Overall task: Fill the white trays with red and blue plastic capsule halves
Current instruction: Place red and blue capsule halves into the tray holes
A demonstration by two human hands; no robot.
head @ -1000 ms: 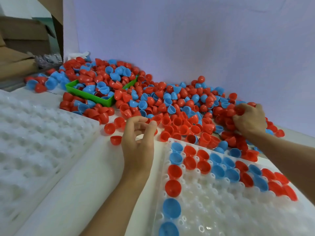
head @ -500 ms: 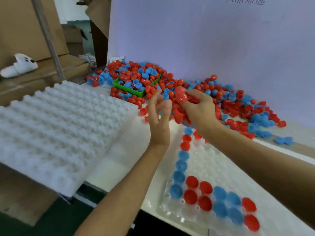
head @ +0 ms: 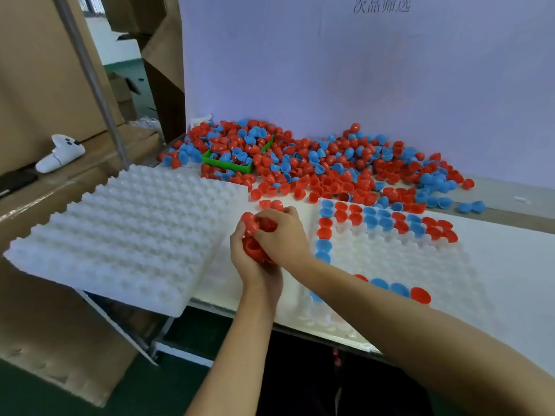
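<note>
- Meeting above the surface (head: 510,265), the left hand (head: 250,262) and right hand (head: 283,235) press together, forearms crossing in from the near edge.
- Left hand cups a bunch of red halves (head: 255,244), fingers curled round them; right hand curls over the same bunch from the right, pinching the top ones.
- Right tray (head: 405,265), just right of the hands, holds red and blue halves in its far rows, down its left column and in a short near row; the middle pockets are bare.
- Left tray (head: 126,235), left of the hands, overhangs the near edge; its bumps carry nothing.
- Beyond the hands lies the loose pile (head: 330,169), half burying a green bin (head: 228,165) with halves inside.
</note>
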